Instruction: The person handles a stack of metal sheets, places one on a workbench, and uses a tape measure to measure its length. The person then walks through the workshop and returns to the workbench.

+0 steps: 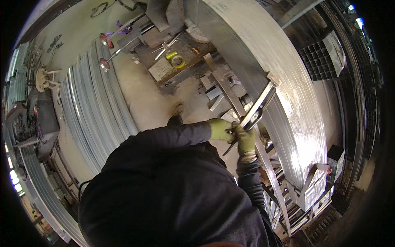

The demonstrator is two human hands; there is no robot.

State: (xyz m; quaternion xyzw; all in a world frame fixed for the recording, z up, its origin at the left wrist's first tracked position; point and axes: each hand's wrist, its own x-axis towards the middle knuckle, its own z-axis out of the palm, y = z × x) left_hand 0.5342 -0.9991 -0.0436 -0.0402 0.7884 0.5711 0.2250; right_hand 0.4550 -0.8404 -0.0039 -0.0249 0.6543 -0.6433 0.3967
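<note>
Both my hands wear yellow-green gloves and dark sleeves. My left hand [219, 129] and my right hand [246, 142] close together around the lower end of a long metal clamp [259, 107]. The clamp slants up to the right, and its jaw hooks over the edge of a stack of long shiny metal profiles [284, 82]. A rusty steel bar [224, 84] of the support frame runs just under the clamp.
A steel workbench [164, 70] at the top holds a yellow tape measure [177, 60] and hand tools. Bundles of grey metal profiles [94, 99] lie on the concrete floor at left. A ladder-like metal rack [279, 193] stands at lower right, dark grid panels [321, 61] at upper right.
</note>
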